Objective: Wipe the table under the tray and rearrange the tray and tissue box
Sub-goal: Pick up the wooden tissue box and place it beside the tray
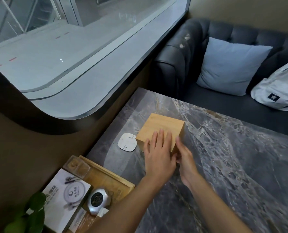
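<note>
A wooden tissue box [163, 125] stands on the grey marble table [232, 157] near its left edge. My left hand [158, 153] lies flat on the box's top near corner, fingers spread. My right hand [185, 158] presses its fingers against the box's near right side, touching the left hand. The wooden tray [106, 177] sits at the table's near left corner. It holds a silver round device [98, 200], a printed card [64, 199] and a clear plastic holder [77, 165]. My left forearm crosses the tray's near right corner.
A white rounded square pad [127, 142] lies on the table just left of the box. Behind the table a dark sofa carries a blue cushion [230, 64] and a white backpack [277, 84]. Green plant leaves [30, 214] show at the bottom left. A curved window runs along the left.
</note>
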Demonstrator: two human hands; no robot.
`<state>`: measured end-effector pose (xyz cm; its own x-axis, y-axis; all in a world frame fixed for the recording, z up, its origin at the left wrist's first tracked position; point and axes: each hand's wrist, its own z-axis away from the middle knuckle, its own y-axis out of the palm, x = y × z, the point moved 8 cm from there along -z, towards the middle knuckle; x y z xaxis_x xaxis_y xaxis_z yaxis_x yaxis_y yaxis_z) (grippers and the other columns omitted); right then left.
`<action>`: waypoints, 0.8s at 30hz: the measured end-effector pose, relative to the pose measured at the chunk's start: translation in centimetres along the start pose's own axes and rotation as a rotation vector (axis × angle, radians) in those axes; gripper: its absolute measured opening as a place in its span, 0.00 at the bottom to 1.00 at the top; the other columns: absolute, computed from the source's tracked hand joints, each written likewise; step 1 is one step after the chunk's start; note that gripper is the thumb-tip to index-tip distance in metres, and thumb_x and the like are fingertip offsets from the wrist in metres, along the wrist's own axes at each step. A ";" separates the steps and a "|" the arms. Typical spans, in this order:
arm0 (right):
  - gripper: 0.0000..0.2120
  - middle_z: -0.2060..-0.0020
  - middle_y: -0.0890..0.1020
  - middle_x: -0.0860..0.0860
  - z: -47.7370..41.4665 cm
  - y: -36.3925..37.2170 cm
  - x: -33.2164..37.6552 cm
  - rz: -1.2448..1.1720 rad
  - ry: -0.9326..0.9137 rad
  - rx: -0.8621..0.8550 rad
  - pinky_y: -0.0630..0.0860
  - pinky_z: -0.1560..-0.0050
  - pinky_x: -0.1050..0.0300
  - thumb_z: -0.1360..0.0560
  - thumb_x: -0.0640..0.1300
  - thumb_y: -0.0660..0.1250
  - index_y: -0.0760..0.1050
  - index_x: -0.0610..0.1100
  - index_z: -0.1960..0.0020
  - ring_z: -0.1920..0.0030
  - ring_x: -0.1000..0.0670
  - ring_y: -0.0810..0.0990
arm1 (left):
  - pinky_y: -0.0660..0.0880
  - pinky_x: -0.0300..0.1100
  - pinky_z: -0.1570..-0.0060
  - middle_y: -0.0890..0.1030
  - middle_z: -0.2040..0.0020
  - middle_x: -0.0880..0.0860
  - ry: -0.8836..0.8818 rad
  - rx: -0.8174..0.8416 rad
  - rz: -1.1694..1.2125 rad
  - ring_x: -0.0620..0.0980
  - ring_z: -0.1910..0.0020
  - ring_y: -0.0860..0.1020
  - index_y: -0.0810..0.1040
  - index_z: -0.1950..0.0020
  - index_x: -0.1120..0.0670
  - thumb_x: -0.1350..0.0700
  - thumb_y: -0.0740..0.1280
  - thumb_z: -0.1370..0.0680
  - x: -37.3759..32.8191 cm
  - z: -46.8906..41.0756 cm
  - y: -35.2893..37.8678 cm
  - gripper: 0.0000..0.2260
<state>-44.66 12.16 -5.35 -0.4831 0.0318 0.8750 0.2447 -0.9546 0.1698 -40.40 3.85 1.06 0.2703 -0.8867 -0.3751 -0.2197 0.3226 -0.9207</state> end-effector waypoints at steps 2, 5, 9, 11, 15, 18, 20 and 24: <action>0.28 0.55 0.84 0.53 0.3 0.2 -0.2 -0.036 0.017 0.048 0.71 0.56 0.59 0.36 0.61 0.68 0.78 0.46 0.42 0.57 0.57 0.80 | 0.70 0.57 0.38 0.76 0.34 0.53 0.015 0.002 -0.052 0.54 0.34 0.73 0.71 0.34 0.50 0.47 0.71 0.37 0.0 0.2 0.2 0.31; 0.24 0.70 0.81 0.58 0.5 0.5 -0.4 -0.110 0.042 0.100 0.67 0.66 0.63 0.36 0.54 0.69 0.76 0.43 0.44 0.70 0.59 0.74 | 0.68 0.55 0.35 0.75 0.33 0.52 0.021 -0.001 -0.068 0.53 0.33 0.72 0.71 0.34 0.49 0.47 0.70 0.35 0.5 0.5 0.5 0.29; 0.22 0.66 0.79 0.53 0.6 0.3 -0.3 -0.207 0.165 0.085 0.66 0.60 0.59 0.36 0.54 0.68 0.78 0.43 0.47 0.67 0.54 0.70 | 0.64 0.60 0.35 0.75 0.33 0.55 0.039 -0.035 0.003 0.56 0.32 0.71 0.70 0.34 0.52 0.51 0.71 0.34 0.9 0.2 0.5 0.29; 0.26 0.63 0.79 0.51 0.5 0.3 -0.1 -0.223 0.198 0.086 0.65 0.58 0.59 0.36 0.57 0.68 0.78 0.41 0.44 0.66 0.53 0.69 | 0.63 0.60 0.34 0.74 0.33 0.56 0.027 -0.051 0.057 0.57 0.32 0.70 0.70 0.34 0.52 0.50 0.66 0.32 1.0 0.0 0.1 0.26; 0.28 0.54 0.81 0.45 0.8 0.2 1.3 -0.154 0.096 0.053 0.70 0.58 0.58 0.36 0.55 0.71 0.77 0.39 0.42 0.58 0.50 0.76 | 0.51 0.55 0.28 0.63 0.25 0.53 -0.044 -0.012 0.263 0.53 0.25 0.58 0.62 0.27 0.51 0.39 0.52 0.31 1.6 -0.3 -1.6 0.34; 0.22 0.56 0.81 0.44 1.1 0.7 3.6 -0.087 -0.059 0.047 0.73 0.62 0.61 0.35 0.50 0.72 0.74 0.37 0.47 0.61 0.52 0.78 | 0.60 0.51 0.29 0.67 0.28 0.50 -0.186 -0.016 0.499 0.49 0.29 0.63 0.62 0.28 0.50 0.36 0.59 0.29 3.3 -0.6 -3.3 0.33; 0.20 0.54 0.79 0.44 1.2 1.2 5.0 0.019 -0.161 0.051 0.73 0.55 0.58 0.34 0.50 0.72 0.75 0.38 0.49 0.57 0.51 0.78 | 0.72 0.41 0.42 0.76 0.39 0.47 -0.290 -0.019 0.767 0.42 0.40 0.73 0.70 0.34 0.49 0.42 0.66 0.27 4.3 -0.5 -4.1 0.24; 0.19 0.44 0.70 0.49 1.4 2.3 6.5 0.256 -0.266 0.049 0.69 0.36 0.53 0.30 0.51 0.70 0.75 0.45 0.42 0.40 0.47 0.71 | 0.74 0.26 0.62 0.76 0.53 0.37 -0.478 -0.010 1.105 0.28 0.58 0.76 0.73 0.48 0.44 0.47 0.67 0.26 6.0 0.6 -3.6 0.08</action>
<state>-46.11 10.62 1.31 -0.1668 -0.1240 0.9782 0.3722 -0.9266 -0.0540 -37.39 -2.40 2.02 0.2511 0.0801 -0.9646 -0.5584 0.8260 -0.0767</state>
